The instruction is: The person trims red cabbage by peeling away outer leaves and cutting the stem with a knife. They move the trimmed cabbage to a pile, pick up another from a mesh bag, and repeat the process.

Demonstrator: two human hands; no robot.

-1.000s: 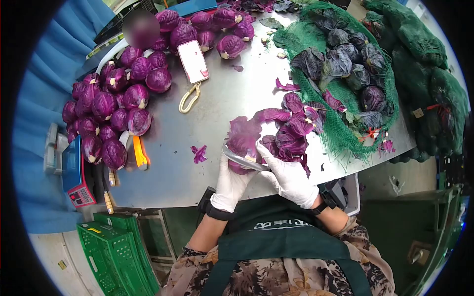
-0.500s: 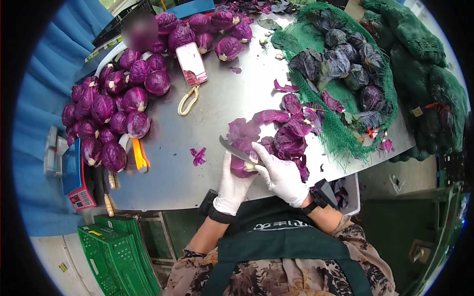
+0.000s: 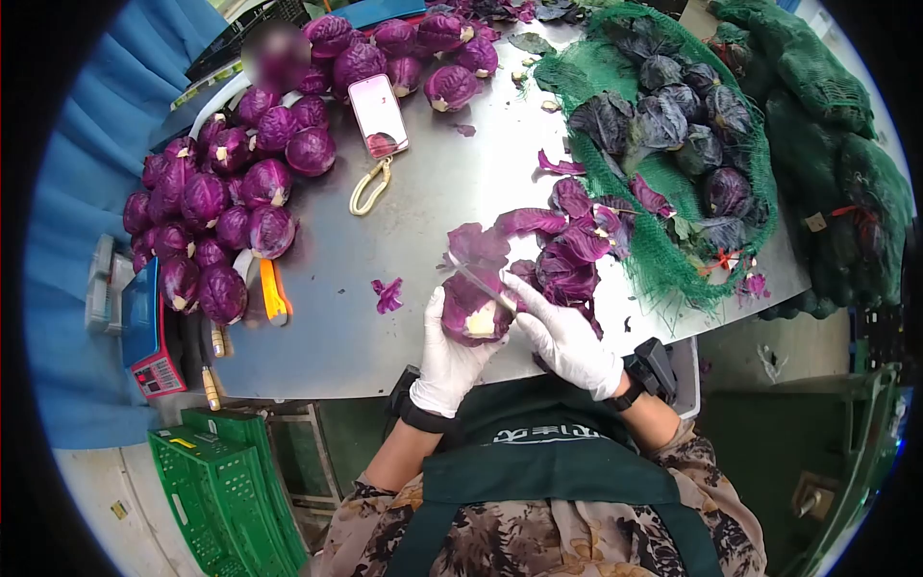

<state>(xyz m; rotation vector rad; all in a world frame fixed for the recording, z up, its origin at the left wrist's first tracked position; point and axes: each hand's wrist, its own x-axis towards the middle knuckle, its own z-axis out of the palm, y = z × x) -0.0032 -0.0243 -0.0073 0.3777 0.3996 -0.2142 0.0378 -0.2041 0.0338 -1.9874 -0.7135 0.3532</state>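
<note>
In a white glove, my left hand [image 3: 447, 361] cups a red cabbage [image 3: 463, 325] from the left and below, its pale cut stem end facing me. My right hand [image 3: 569, 348], also gloved, is closed around a knife [image 3: 478, 283]; its blade slants up and left across the upper part of the cabbage, above the stem end. Loose purple leaves [image 3: 567, 264] lie in a pile just beyond and to the right of my hands. A small leaf scrap [image 3: 386, 295] rests on the metal table [image 3: 332, 260] to the left.
Cleaned red cabbages [image 3: 231, 183] are heaped at the left and back. A phone [image 3: 378, 115] lies near them, with an orange-handled tool [image 3: 274, 293] and a scale [image 3: 157, 370] at the left edge. An open green net bag [image 3: 601, 72] holds darker cabbages at right. Green crates [image 3: 207, 471] stand below.
The knife has drawn back from the stem end, whose pale cut face now shows more fully. My right hand has shifted slightly right and down; the left still holds the cabbage.
</note>
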